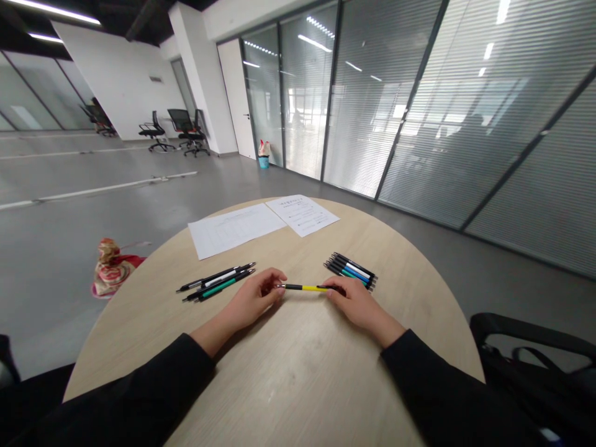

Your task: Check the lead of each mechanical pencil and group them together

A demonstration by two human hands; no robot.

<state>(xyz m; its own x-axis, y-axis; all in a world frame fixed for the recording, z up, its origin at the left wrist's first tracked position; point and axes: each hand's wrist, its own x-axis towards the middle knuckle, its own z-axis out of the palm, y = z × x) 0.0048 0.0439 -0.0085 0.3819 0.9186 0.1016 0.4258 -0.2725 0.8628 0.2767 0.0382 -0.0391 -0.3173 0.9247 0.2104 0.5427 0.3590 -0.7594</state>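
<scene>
A black and yellow pen [307, 287] lies crosswise between my two hands, just above or on the tabletop. My left hand [261, 295] pinches its left end, where a silvery tip shows. Closed around the other end is my right hand [356, 301], which hides that part of the pen. To the left of my left hand is a loose group of pens [218, 282], black with white and green sections. Beyond my right hand, a row of several pens [351, 270] with black, white, blue and green barrels lies side by side, partly covered by the hand.
Two printed sheets, a wide paper [237, 230] and a smaller paper [305, 214], lie at the far side of the round wooden table [298, 372]. A black chair [531, 338] stands at the right. A patterned cloth bag [114, 270] is on the floor at left.
</scene>
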